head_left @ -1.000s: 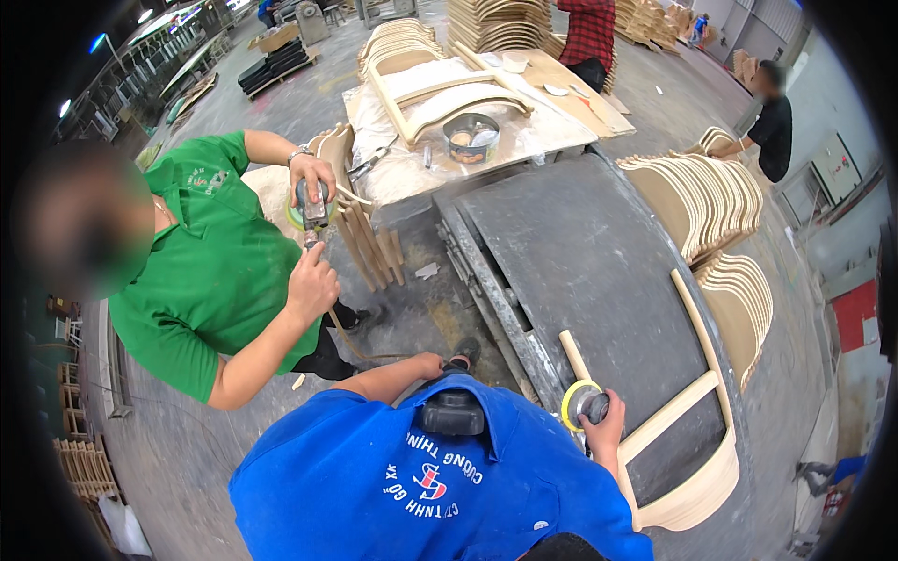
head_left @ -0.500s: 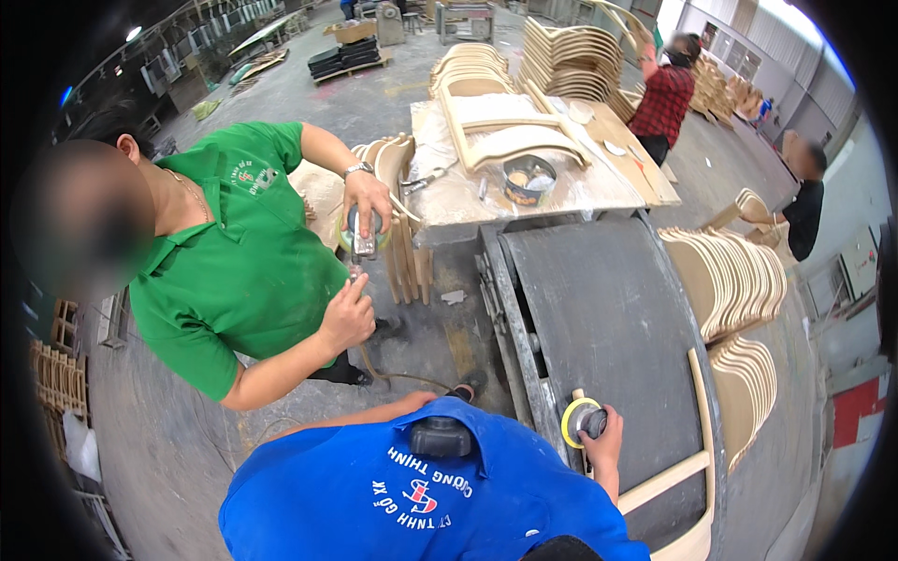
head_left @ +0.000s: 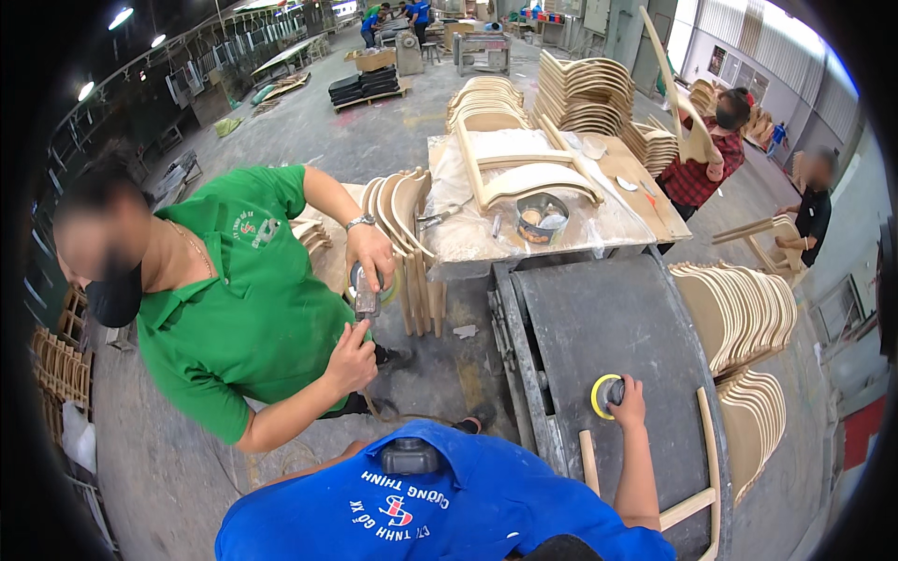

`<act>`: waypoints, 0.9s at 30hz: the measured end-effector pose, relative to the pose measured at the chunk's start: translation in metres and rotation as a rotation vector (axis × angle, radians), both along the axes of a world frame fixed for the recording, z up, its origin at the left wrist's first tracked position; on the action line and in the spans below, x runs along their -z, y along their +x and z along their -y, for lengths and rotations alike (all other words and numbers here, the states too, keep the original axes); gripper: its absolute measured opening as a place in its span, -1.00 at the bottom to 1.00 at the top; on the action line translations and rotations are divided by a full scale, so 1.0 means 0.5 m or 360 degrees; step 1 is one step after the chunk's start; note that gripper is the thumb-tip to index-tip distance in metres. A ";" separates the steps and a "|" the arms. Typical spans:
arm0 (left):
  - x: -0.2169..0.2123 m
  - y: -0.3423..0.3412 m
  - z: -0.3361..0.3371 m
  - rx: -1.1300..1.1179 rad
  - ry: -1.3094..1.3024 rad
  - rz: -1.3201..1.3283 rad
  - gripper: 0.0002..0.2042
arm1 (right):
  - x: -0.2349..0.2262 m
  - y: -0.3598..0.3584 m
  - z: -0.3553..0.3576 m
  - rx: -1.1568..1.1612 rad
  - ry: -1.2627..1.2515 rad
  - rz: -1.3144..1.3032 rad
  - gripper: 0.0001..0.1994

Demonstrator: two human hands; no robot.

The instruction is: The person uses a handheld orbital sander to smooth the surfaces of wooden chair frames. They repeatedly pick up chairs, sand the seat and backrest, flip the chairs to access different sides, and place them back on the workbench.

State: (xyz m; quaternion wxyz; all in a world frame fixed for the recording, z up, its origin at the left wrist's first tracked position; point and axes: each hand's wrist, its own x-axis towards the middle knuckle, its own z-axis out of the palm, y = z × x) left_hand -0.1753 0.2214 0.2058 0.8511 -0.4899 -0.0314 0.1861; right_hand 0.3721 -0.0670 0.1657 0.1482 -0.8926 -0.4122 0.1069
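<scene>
My right hand (head_left: 630,402) is closed around a round orbital sander (head_left: 614,393), tilted so that its yellow-rimmed pad faces left. It is raised over the dark worktable (head_left: 599,309), apart from the wood. Below it on the same table lies a pale wooden chair frame (head_left: 687,507), partly covered by my right forearm. My left forearm (head_left: 313,467) shows as a strip beside my blue shirt, which hides the left hand. Across from me on the left, a co-worker in green holds another sander (head_left: 367,290) with both hands.
Curved chair parts (head_left: 734,318) are stacked along the table's right side. Beyond stands a plastic-covered table (head_left: 458,245) bearing a chair frame (head_left: 533,178) and a round tin (head_left: 542,220). More chair parts (head_left: 398,215) stand near the co-worker. Two people handle wooden parts at the far right.
My right hand has carried the sander farther up the table, away from the chair frame's left bar. The person in plaid now holds a wooden part upright. The whole view has shifted slightly.
</scene>
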 end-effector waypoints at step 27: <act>0.152 -0.220 0.116 0.0718 -0.3053 0.1967 -0.70 | 0.082 -0.062 0.068 0.0145 0.0365 0.0122 -0.31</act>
